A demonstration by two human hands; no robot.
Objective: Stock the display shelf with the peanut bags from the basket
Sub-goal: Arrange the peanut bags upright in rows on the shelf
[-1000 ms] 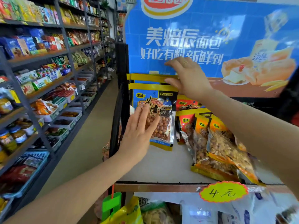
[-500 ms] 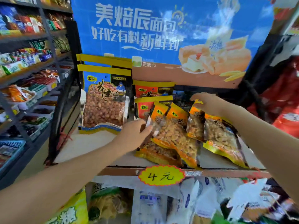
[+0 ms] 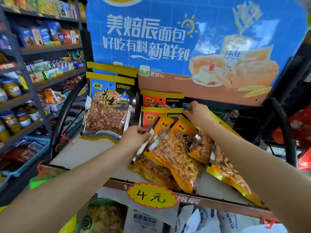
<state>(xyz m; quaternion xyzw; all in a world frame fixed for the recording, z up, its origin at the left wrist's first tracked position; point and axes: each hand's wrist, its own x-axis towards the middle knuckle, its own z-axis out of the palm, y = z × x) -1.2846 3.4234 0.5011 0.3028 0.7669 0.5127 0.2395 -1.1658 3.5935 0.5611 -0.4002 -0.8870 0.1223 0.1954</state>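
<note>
Blue peanut bags (image 3: 107, 106) stand upright at the back left of the display shelf (image 3: 80, 153). Two red peanut bags (image 3: 161, 100) stand to their right. In front of these, several orange peanut bags (image 3: 175, 148) lean in a loose pile. My left hand (image 3: 134, 137) grips the left edge of the front orange bags with curled fingers. My right hand (image 3: 196, 113) pinches the tops of the orange bags, next to the front red bag's right corner. The basket is hidden from view.
A blue bread poster (image 3: 185, 39) backs the shelf, and a yellow price tag (image 3: 151, 195) hangs on its front lip. White bags (image 3: 144, 221) fill the tier below. Dark snack shelves (image 3: 42, 47) line the aisle on the left. A black frame post (image 3: 284, 132) stands on the right.
Both hands left the blue bag and moved right to the orange pile. My left hand now grips the pile's edge; my right hand shifted left along the bag tops.
</note>
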